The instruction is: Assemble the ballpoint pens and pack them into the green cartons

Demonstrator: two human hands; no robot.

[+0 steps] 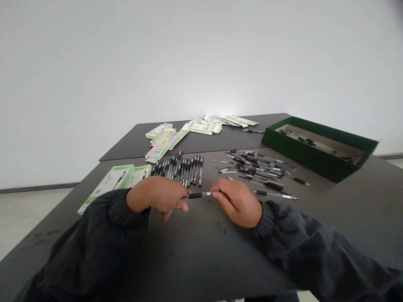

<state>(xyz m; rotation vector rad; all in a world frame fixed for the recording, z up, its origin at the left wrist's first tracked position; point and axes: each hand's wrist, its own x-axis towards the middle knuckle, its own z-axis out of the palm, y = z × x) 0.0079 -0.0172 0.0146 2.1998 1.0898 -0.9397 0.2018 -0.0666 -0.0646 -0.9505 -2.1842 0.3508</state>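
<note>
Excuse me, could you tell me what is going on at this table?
A person is holding a pen between both hands, the left hand at one end and the right hand at the other. Beyond the left hand lies a row of pens; beyond the right is a loose pile of pens. A green box stands at the right, and printed cartons lie towards the back.
</note>
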